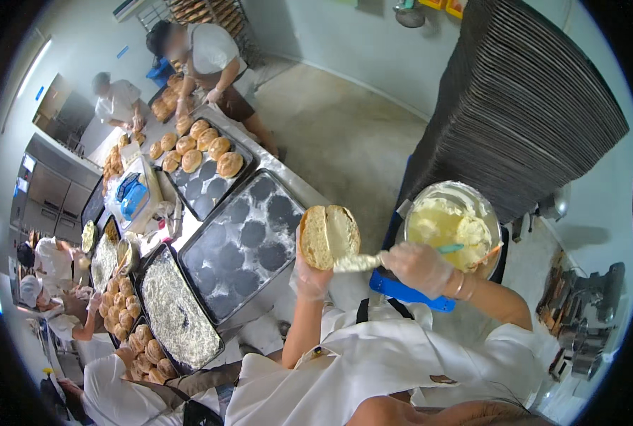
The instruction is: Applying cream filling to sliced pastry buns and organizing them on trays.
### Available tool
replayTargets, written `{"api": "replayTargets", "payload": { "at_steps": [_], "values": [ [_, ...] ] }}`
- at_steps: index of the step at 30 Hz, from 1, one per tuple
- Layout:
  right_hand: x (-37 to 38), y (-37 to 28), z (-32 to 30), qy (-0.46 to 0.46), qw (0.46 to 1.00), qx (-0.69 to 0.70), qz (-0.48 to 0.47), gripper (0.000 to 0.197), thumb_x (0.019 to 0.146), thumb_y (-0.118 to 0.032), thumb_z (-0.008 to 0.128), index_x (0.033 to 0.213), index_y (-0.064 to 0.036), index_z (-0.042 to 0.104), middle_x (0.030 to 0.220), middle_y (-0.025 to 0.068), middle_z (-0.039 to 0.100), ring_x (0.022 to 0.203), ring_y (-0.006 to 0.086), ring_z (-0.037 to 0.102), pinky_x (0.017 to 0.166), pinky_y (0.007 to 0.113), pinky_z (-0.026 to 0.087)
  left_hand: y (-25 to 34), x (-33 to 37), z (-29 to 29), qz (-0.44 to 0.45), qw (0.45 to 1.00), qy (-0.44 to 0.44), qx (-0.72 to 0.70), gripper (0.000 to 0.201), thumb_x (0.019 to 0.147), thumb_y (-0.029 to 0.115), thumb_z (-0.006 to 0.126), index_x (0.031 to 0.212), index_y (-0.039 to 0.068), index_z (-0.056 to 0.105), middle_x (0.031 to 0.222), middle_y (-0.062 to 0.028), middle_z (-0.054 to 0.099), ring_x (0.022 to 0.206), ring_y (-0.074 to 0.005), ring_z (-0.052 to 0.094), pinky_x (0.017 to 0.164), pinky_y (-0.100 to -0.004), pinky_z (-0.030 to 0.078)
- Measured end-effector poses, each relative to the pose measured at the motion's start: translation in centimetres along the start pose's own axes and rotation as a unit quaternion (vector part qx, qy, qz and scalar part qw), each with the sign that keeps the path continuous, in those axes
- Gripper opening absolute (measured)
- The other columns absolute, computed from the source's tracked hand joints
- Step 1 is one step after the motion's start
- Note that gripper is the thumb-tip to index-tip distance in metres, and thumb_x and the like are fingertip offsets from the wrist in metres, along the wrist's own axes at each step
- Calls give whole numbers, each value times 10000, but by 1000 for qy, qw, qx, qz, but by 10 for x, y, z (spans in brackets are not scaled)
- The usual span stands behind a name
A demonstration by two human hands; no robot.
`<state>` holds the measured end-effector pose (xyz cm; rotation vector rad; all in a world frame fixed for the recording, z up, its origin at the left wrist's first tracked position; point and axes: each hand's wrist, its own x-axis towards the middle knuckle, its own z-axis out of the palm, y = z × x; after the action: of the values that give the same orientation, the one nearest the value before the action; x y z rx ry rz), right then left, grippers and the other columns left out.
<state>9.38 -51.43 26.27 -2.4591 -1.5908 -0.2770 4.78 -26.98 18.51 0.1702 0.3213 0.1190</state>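
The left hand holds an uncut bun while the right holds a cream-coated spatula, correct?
Not quite: the bun is cut open, as the head view shows; the left hand does hold it, and the right hand does hold a cream-coated spatula.

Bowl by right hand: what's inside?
The bowl holds a pale creamy mix, lumped at the right, yellower toward the left. Its bottom is covered by the mix; the right hand and teal handle hide part of the near side.
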Motion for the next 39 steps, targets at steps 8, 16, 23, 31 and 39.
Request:
{"api": "replayTargets", "payload": {
  "at_steps": [8,16,23,31,39],
  "values": [
    [70,-28,19,45,998,1,35,394,858,-141,581,1236,-30,588,777,72,529,707,220,587,594,344,506,18,-23,4,164,915,-62,364,480,1028,424,450,1381,111,538,1368,-74,592,1252,-269,562,1088,-490,427],
    [156,-47,61,-119,962,162,-185,138,841,-163,620,943,-77,653,797,98,619,713,238,650,605,374,527,116,-50,-43,10,998,-24,-57,510,1021,393,456,1408,66,507,1389,-142,573,1245,-337,570,1080,-527,439],
    [285,-81,93,20,975,147,-163,106,873,-89,566,887,-71,669,778,91,621,745,275,657,685,387,534,213,-101,-81,116,979,35,-162,524,1022,407,443,1411,62,508,1430,-151,537,1301,-348,521,1116,-542,391],
    [290,-124,128,-96,778,502,366,157,962,-123,572,910,-23,681,694,28,601,557,93,562,495,252,438,466,-183,-172,423,764,382,303,502,974,447,555,1282,52,594,1104,-144,650,988,-238,671,794,-399,590],
    [237,-122,157,-121,719,478,490,173,946,-134,587,1041,-20,676,745,12,631,563,46,519,502,217,442,561,-215,-344,-62,183,663,724,843,831,659,591,1529,245,364,1635,-116,206,1487,-363,216,1166,-520,266]
  ]
}}
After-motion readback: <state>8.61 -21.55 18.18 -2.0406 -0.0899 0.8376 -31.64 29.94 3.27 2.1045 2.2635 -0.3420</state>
